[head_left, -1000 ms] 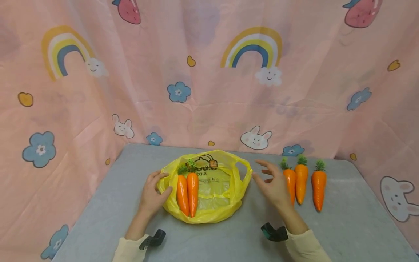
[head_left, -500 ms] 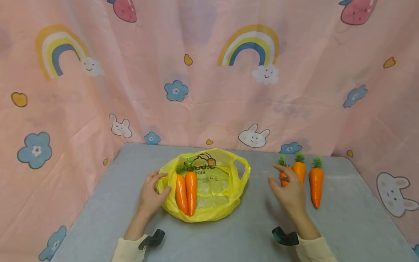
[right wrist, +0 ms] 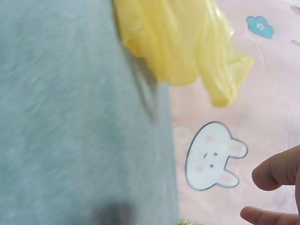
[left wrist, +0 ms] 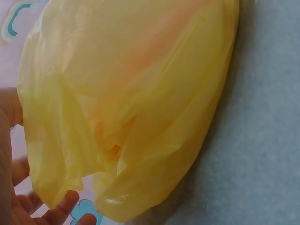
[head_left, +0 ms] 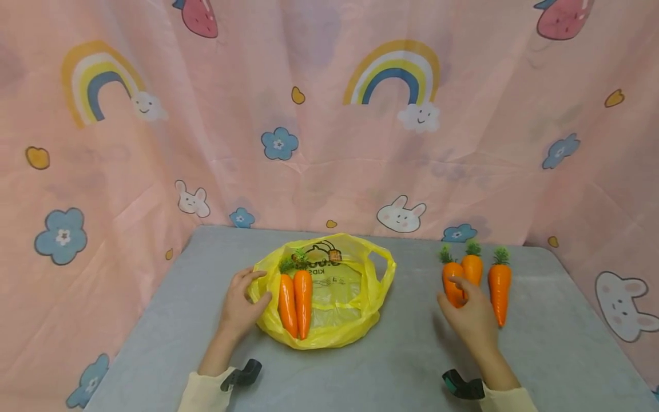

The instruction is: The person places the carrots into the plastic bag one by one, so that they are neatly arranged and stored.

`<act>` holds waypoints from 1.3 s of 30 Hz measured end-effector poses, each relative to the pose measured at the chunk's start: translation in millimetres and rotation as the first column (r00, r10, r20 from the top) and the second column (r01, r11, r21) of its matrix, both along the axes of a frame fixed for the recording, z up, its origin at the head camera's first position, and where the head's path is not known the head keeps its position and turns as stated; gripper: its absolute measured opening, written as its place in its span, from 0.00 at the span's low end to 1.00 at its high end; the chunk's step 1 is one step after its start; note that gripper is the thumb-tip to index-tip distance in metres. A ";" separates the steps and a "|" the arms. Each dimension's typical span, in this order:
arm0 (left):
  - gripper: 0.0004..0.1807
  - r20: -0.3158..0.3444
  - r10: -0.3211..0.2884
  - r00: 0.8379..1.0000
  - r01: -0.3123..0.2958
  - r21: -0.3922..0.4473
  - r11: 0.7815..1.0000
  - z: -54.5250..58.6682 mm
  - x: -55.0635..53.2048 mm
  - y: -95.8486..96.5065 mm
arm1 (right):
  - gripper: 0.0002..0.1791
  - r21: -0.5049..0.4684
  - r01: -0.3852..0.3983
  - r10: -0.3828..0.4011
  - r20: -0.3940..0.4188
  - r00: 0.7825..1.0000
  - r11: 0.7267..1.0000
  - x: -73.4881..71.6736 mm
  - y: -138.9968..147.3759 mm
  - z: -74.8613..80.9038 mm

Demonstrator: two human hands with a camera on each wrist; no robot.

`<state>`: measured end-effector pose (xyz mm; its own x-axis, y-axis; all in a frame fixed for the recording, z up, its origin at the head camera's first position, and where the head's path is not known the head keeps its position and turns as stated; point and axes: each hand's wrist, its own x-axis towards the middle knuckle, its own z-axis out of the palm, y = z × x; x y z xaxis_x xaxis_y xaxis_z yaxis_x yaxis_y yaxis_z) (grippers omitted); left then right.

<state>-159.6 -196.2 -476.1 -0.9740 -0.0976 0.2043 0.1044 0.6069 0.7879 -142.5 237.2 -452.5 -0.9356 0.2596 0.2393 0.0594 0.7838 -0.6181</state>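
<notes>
A yellow plastic bag (head_left: 334, 337) stands with its mouth spread wide on the table in the head view. Two orange carrots (head_left: 302, 303) with green tops lie side by side in its left part. My left hand (head_left: 239, 306) rests against the bag's left rim, thumb and fingers apart; the left wrist view shows loosely bent fingers (left wrist: 60, 206) partly behind the yellow plastic. To the right, my right hand (head_left: 473, 320) hovers with thumb and fingers spread beside the leftmost loose carrot (head_left: 452, 280), partly covering it. The right wrist view shows only two fingertips, with nothing between them.
Two more carrots, a middle one (head_left: 472, 268) and a right one (head_left: 499, 289), lie close by on the grey table (head_left: 360, 377). A pink patterned curtain (head_left: 329, 171) hangs behind the table and at both sides. The bag's right handle loop (head_left: 389, 269) stands up.
My right hand has moved right, from beside the bag's handle to the loose carrots. My left hand and the bag have stayed in place.
</notes>
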 end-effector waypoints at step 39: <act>0.23 -0.020 -0.004 1.000 0.004 -0.014 1.000 -3.6 1.9 -4.9 | 0.31 0.171 0.047 -0.064 0.098 0.993 0.984 -11.4 23.5 -39.7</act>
<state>-157.7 -201.1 -479.6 -0.9700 -0.0907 0.2255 0.1230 0.6172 0.7771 -154.0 260.7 -492.2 -0.9427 0.2759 0.1875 0.1617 0.8696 -0.4666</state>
